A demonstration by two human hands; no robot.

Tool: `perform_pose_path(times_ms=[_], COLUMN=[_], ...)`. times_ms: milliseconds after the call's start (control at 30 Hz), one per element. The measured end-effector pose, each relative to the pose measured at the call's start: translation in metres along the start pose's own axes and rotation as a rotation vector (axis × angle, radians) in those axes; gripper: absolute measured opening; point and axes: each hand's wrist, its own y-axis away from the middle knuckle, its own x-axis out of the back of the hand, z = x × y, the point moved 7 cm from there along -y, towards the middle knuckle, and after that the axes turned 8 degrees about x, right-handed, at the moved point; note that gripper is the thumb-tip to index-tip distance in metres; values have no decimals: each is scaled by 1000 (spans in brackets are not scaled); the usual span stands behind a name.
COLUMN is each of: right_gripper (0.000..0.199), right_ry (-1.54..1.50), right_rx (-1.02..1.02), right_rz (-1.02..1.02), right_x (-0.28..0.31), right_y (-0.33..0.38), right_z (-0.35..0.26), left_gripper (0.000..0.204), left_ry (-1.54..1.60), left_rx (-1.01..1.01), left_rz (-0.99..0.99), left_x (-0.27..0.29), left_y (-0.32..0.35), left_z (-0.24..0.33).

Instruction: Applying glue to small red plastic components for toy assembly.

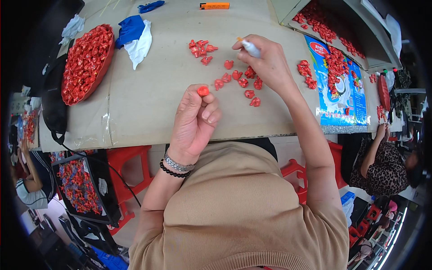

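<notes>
Between the thumb and fingers of my left hand [194,119] is a small red plastic piece [203,91], held up above the table near its front edge. My right hand [270,60], farther off and to the right, is closed round a slim white tube [252,49] with a yellowish tip that points up and left. Below and beside this hand lie several loose red figure-like pieces [243,83]. Another little cluster of red pieces [202,47] lies farther back. The two hands are well apart, and the tube does not touch the held piece.
A red tray [101,76] heaped with red pieces stands at left, beside a long black object [54,94]. Blue cloth [130,28] and an orange object [214,6] lie behind. At right, a blue printed sheet [360,110] bears more pieces. Co-workers sit at both sides.
</notes>
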Motion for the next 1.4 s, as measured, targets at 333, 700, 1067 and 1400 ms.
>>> perform_pose_path(times_ms=[333, 700, 1067, 1400], right_gripper=[15, 11, 16, 15], right_ry=[247, -297, -788, -622], right_rx=[-11, -115, -330, -246], right_rz=[-286, -15, 76, 115], right_x=[-32, -7, -24, -18], right_y=[-8, 21, 63, 71], right_z=[4, -28, -38, -36], left_gripper=[20, 24, 25, 22], left_ry=[-37, -108, -529, -678], left_rx=[-10, -45, -303, -369], left_rz=[-38, 29, 154, 186], left_x=[-5, -3, -11, -9], left_y=[3, 5, 14, 16], left_z=[3, 2, 9, 7])
